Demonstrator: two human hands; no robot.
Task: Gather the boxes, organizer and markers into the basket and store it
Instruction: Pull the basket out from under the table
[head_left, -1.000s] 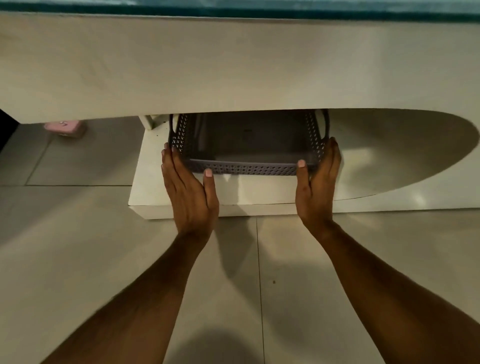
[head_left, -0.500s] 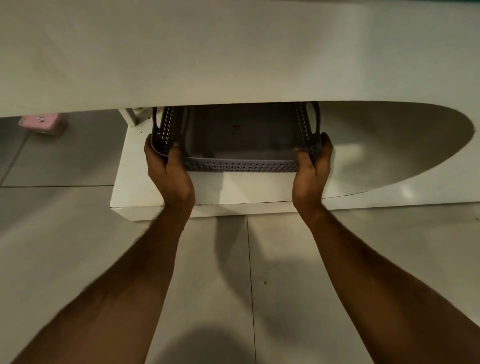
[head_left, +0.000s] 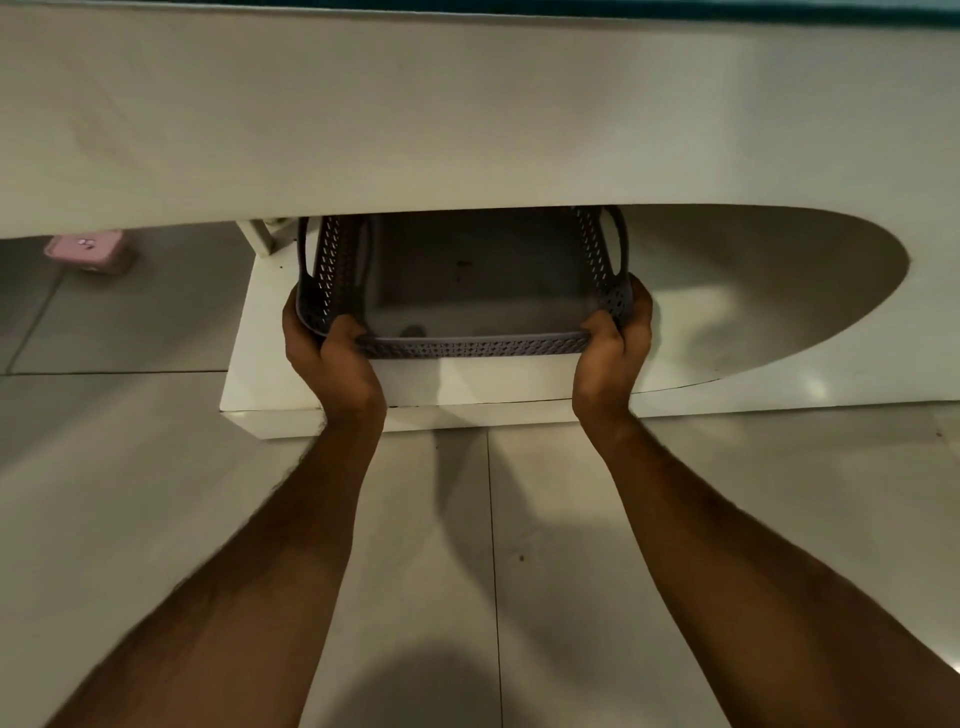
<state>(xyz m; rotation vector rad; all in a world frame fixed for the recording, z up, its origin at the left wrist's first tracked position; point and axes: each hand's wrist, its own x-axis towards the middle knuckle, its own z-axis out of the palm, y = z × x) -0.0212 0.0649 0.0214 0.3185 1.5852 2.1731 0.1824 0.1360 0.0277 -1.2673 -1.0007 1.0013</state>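
While I grip the basket (head_left: 467, 291) at its near corners, left hand (head_left: 332, 358) and right hand (head_left: 613, 353), it sits on the low shelf (head_left: 244, 374) under the tabletop (head_left: 467, 119). Its length runs away from me, so it likely pulls straight toward me.

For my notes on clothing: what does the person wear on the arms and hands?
Nothing visible: both forearms are bare, with no sleeves in view. The left hand and right hand show no gloves, rings, watch or bracelet.

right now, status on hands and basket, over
Left hand and right hand both grip the grey basket at its near corners. Basket looks empty, on the low white shelf. Table top overhangs it.
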